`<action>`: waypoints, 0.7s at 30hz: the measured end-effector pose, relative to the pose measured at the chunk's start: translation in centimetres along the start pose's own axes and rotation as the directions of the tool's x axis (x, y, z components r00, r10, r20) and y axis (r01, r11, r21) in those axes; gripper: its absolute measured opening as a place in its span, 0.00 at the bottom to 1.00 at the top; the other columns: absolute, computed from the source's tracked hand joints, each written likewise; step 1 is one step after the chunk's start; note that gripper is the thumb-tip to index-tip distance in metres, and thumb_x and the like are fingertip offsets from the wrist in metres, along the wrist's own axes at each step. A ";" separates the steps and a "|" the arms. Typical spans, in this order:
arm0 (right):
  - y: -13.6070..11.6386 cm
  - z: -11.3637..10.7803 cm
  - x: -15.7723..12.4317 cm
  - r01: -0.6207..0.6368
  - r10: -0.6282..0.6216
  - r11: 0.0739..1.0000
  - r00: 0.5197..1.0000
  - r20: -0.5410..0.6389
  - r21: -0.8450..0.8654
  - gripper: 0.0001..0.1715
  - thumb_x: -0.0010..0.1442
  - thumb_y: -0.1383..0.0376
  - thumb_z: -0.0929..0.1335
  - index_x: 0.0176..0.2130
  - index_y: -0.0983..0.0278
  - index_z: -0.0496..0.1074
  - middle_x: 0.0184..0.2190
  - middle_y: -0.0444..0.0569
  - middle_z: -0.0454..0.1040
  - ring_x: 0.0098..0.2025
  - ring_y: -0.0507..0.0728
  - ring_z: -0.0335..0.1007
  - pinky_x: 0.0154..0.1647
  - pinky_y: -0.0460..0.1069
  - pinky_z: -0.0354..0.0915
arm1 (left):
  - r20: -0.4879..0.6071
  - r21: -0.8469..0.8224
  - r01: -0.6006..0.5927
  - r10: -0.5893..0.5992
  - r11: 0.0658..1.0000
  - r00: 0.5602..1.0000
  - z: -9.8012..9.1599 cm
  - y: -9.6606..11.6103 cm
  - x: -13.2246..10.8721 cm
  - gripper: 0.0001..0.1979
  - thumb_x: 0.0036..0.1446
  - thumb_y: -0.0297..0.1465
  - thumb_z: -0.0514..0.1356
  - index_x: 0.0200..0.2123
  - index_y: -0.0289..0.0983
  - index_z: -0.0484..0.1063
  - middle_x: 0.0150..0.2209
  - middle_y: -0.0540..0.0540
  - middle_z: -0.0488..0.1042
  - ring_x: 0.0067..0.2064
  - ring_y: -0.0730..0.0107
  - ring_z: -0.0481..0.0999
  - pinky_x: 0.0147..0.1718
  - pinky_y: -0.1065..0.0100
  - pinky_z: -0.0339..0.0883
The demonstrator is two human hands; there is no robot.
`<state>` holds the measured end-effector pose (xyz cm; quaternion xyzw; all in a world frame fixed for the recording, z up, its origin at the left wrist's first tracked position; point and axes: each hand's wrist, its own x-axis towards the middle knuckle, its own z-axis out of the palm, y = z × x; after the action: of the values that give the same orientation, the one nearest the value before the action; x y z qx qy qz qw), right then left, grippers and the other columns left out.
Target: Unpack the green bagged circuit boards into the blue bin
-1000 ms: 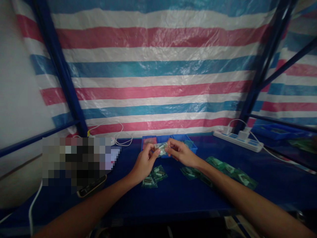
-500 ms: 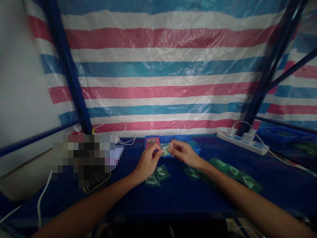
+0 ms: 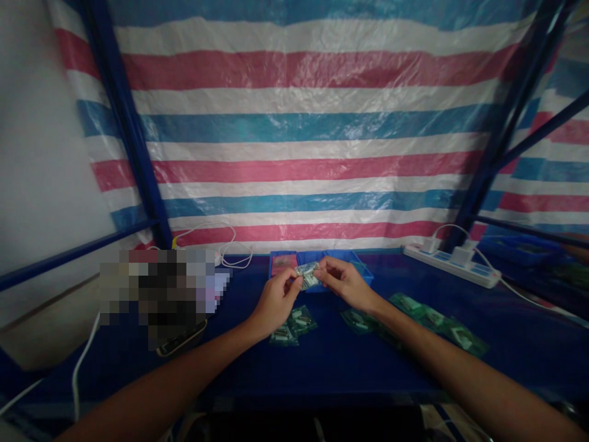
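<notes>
My left hand [image 3: 277,302] pinches the left edge of a small clear bag [image 3: 307,276] with pale parts in it. The bag's right edge is between the fingertips of my right hand [image 3: 344,283]. Behind and below the bag stands a blue divided tray [image 3: 364,274], with something red [image 3: 283,264] in its left compartment. Small bags of parts [image 3: 301,319] lie on the blue table just right of my left wrist. Several green-tinted bags [image 3: 432,316] lie in a row beyond my right forearm, and another bag [image 3: 359,320] lies below my right hand.
A white power strip [image 3: 451,265] with plugs and a cable lies at the back right of the table [image 3: 276,374]. Blurred-out items [image 3: 165,288] and a dark object [image 3: 181,339] are at the left. Another blue tray [image 3: 519,250] stands at the far right.
The clear bag has turned a little and is spread flatter between my fingertips. Both hands have hardly moved.
</notes>
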<state>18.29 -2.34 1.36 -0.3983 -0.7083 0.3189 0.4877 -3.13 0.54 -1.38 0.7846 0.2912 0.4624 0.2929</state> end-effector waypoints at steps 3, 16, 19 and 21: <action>0.0 0.1 0.0 -0.003 0.004 1.000 1.000 0.017 -0.011 0.26 0.64 0.43 0.71 0.34 0.62 0.67 0.24 0.40 0.65 0.23 0.50 0.54 0.23 0.47 0.49 | -0.011 0.008 0.004 -0.004 1.000 1.000 0.0 0.0 0.0 0.14 0.70 0.42 0.55 0.35 0.39 0.69 0.26 0.53 0.71 0.28 0.70 0.71 0.29 0.70 0.58; 0.2 0.1 0.0 -0.014 0.015 1.000 0.996 0.090 -0.005 0.25 0.65 0.45 0.72 0.33 0.61 0.64 0.24 0.39 0.65 0.22 0.49 0.53 0.23 0.46 0.48 | 0.038 -0.023 0.019 -0.018 1.000 0.999 0.2 -0.6 -0.1 0.14 0.70 0.43 0.56 0.39 0.38 0.69 0.29 0.51 0.74 0.29 0.69 0.71 0.29 0.69 0.60; 0.4 0.1 -0.1 -0.011 0.012 1.000 0.996 0.090 -0.010 0.24 0.66 0.45 0.71 0.34 0.61 0.64 0.24 0.38 0.64 0.22 0.50 0.53 0.23 0.46 0.48 | 0.060 -0.062 0.001 0.003 0.998 0.998 0.3 -0.5 -0.2 0.14 0.72 0.43 0.54 0.40 0.39 0.68 0.32 0.50 0.75 0.31 0.69 0.73 0.31 0.69 0.63; 0.5 0.1 -0.1 -0.005 0.006 1.000 0.996 0.087 -0.011 0.24 0.67 0.45 0.70 0.34 0.61 0.64 0.24 0.38 0.64 0.23 0.50 0.54 0.23 0.46 0.49 | 0.063 -0.085 0.000 0.005 0.996 0.998 0.3 -0.5 -0.2 0.14 0.73 0.43 0.52 0.39 0.39 0.68 0.33 0.50 0.76 0.31 0.69 0.74 0.33 0.69 0.64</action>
<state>18.39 -2.19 0.85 -0.3888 -0.7294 0.3335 0.4535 -3.03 0.64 -1.97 0.7860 0.2608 0.4497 0.3346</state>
